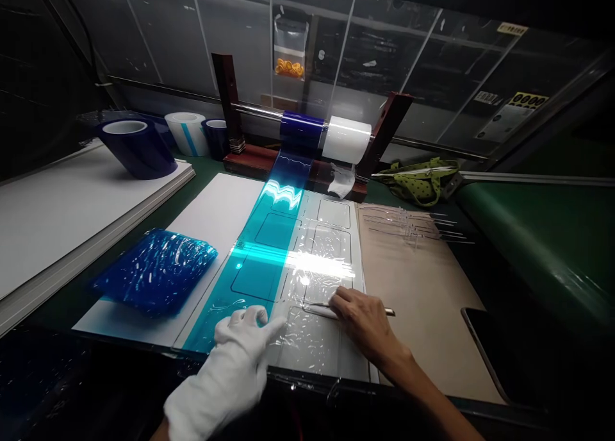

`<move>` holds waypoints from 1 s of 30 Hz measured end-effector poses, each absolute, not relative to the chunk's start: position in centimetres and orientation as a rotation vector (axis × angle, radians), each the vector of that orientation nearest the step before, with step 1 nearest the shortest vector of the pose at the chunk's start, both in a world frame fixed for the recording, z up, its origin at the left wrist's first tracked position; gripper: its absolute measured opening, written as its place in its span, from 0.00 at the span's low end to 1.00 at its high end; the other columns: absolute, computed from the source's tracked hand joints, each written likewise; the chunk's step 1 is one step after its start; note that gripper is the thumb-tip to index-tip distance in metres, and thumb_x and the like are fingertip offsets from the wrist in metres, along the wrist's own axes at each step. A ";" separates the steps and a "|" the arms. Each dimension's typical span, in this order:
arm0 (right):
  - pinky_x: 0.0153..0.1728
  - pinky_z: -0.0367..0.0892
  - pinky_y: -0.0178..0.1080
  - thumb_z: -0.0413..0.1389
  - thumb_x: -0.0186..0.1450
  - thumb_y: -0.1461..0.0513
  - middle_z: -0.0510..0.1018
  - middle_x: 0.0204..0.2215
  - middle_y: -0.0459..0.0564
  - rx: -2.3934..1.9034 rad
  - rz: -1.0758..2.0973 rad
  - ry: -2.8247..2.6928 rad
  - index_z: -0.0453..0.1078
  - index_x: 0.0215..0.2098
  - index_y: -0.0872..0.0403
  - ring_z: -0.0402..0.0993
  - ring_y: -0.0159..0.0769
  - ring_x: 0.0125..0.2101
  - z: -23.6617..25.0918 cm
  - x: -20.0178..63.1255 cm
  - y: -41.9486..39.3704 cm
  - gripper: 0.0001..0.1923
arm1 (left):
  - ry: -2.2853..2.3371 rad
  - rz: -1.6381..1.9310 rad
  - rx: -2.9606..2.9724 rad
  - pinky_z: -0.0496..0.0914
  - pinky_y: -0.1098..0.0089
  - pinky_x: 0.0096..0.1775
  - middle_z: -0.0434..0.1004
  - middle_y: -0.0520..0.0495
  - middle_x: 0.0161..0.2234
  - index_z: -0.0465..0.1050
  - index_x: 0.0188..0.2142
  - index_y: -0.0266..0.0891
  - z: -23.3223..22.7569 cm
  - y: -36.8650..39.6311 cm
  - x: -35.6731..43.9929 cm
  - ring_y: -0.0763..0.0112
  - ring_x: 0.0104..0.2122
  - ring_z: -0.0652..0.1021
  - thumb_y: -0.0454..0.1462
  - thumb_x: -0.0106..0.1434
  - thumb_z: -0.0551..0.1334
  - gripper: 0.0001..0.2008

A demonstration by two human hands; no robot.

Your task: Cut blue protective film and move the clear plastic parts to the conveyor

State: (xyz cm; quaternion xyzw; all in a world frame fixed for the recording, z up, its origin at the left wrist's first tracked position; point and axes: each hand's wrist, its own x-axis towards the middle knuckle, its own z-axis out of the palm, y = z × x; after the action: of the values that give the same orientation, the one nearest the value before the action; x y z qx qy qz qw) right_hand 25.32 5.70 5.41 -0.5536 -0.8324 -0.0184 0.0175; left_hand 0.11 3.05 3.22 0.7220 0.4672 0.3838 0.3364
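My left hand (240,345), in a white glove, lies flat with fingers spread on the near end of a sheet (288,261) covered by a blue film strip (262,249) and clear film (321,255). My bare right hand (362,319) grips a thin metal tool (317,307), its tip resting on the clear film near the sheet's front. The films run back to a blue roll (302,130) and a white roll (346,140) on a horizontal bar between two red-brown posts.
A crumpled pile of blue film (156,269) lies at left on a white board. Tape rolls (137,147) stand on stacked white boards at far left. A brown board (423,287) with clear strips (408,226), a green pouch (420,178) and a phone (490,351) lie to the right.
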 end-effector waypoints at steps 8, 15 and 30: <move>0.21 0.43 0.35 0.54 0.67 0.63 0.75 0.27 0.42 -2.001 -0.130 -2.528 0.70 0.29 0.50 0.73 0.33 0.25 6.3 32.0 1.4 0.08 | 1.517 0.626 2.829 0.62 0.61 0.48 0.68 0.45 0.44 0.66 0.56 0.55 0.1 -0.6 -0.7 0.62 0.43 0.70 0.50 0.49 0.69 0.34; 0.21 0.52 0.33 0.48 0.69 0.57 0.77 0.32 0.42 -2.091 0.064 -2.286 0.70 0.35 0.47 0.75 0.34 0.25 5.8 34.1 -2.2 0.10 | 1.482 0.931 2.924 0.61 0.64 0.44 0.68 0.47 0.41 0.67 0.54 0.57 0.5 -0.5 -0.3 0.65 0.39 0.69 0.54 0.52 0.66 0.30; 0.41 0.65 0.39 0.51 0.66 0.59 0.79 0.35 0.47 -2.016 0.987 -1.987 0.73 0.37 0.49 0.74 0.40 0.39 4.8 29.6 -6.5 0.08 | 1.561 0.816 2.978 0.63 0.64 0.44 0.70 0.45 0.41 0.73 0.46 0.53 0.1 -1.7 1.4 0.62 0.42 0.71 0.53 0.52 0.66 0.23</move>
State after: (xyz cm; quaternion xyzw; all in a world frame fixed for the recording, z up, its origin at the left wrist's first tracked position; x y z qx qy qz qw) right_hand 29.56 -6.51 4.83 -0.6707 -0.6611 0.3285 0.0716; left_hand 1.41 -1.65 0.10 0.8499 0.4455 0.2328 -0.1582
